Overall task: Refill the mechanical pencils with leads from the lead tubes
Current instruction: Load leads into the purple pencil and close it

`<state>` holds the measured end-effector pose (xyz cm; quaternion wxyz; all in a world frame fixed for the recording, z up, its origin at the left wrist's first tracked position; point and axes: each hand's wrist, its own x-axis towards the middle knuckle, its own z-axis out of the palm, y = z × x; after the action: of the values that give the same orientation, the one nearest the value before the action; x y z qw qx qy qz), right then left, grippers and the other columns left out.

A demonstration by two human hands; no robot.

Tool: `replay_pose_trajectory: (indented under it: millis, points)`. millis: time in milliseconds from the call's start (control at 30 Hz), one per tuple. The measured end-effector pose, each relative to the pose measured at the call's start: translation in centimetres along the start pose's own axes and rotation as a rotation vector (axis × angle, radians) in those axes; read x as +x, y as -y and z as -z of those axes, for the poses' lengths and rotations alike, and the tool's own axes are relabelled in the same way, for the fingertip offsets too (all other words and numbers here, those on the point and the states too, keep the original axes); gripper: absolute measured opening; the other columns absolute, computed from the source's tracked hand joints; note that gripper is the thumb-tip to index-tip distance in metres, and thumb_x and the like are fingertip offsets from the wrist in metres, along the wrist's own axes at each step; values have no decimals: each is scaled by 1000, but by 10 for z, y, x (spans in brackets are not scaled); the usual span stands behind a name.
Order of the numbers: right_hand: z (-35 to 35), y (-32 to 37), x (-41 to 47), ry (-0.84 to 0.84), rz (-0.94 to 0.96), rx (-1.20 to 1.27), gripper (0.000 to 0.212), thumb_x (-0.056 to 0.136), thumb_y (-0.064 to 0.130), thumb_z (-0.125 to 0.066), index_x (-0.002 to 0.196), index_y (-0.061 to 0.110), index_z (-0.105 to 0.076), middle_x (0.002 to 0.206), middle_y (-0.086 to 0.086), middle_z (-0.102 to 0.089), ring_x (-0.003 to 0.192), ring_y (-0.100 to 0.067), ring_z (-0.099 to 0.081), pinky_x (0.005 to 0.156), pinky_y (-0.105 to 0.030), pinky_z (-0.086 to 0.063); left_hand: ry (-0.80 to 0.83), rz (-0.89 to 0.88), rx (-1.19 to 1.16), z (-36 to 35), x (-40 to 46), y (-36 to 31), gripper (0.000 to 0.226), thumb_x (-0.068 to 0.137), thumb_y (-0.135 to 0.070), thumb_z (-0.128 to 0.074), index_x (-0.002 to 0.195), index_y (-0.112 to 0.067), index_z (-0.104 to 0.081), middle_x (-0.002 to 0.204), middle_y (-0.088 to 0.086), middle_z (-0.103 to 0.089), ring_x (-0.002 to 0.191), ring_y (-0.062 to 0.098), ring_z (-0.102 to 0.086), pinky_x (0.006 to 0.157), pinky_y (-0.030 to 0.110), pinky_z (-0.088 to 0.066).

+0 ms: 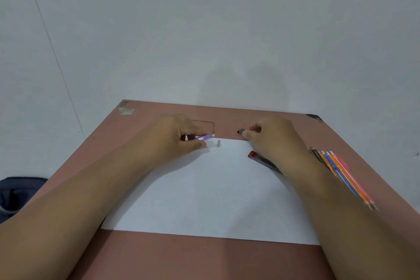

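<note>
- The left hand [179,137] had its fingers curled round a purple mechanical pencil [205,137], gripping it at the far edge of the white paper [211,193], the pencil's pale end pointing toward the right hand.
- The right hand [270,136] pinched a small dark lead tube [241,131] between thumb and fingers, just past the paper's far edge, over the brown table [204,257].
- A small grey cap [218,143] lay on the paper between the two hands, touching neither.
- A second, red-capped tube [261,158] lay on the paper under the right wrist, partly hidden by it.
- And off to the right, beside the right forearm, a bundle of coloured pencils [341,170] rested on the table: orange, blue and pink, lying side by side.
</note>
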<state>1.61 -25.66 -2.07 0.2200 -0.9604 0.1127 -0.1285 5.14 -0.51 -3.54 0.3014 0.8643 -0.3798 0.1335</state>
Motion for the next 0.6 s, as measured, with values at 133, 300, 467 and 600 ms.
replay_pose_trajectory:
  millis: [133, 300, 467, 600]
  points:
    - [-4, 3, 5, 109, -50, -24, 27, 91, 37, -65, 81, 14, -75, 82, -11, -74, 83, -29, -73, 81, -43, -60, 159, 26, -38, -5, -1, 3, 27, 83, -45, -77, 102, -60, -67, 82, -31, -59, 76, 1, -56, 62, 19, -40]
    - [4, 7, 12, 191, -127, -156, 31, 98, 35, -58, 95, 9, -74, 98, -13, -75, 89, -31, -73, 84, -43, -60, 227, 34, -37, -10, -2, -1, 23, 87, -46, -74, 104, -60, -68, 81, -21, -56, 83, -2, -54, 66, 15, -37]
    - [0, 9, 16, 168, -90, -271, 26, 100, 27, -49, 81, 15, -63, 77, -6, -61, 77, -28, -59, 62, -29, -45, 250, 55, -29, -10, 0, 1, 23, 89, -45, -71, 111, -51, -71, 87, -16, -58, 91, -5, -53, 74, 17, -40]
    - [2, 9, 11, 136, -57, -291, 27, 96, 15, -45, 70, 17, -51, 73, -6, -54, 62, -23, -47, 51, -28, -29, 251, 36, 15, -10, 1, 3, 27, 87, -47, -71, 114, -45, -73, 89, -17, -58, 93, -4, -53, 75, 18, -41]
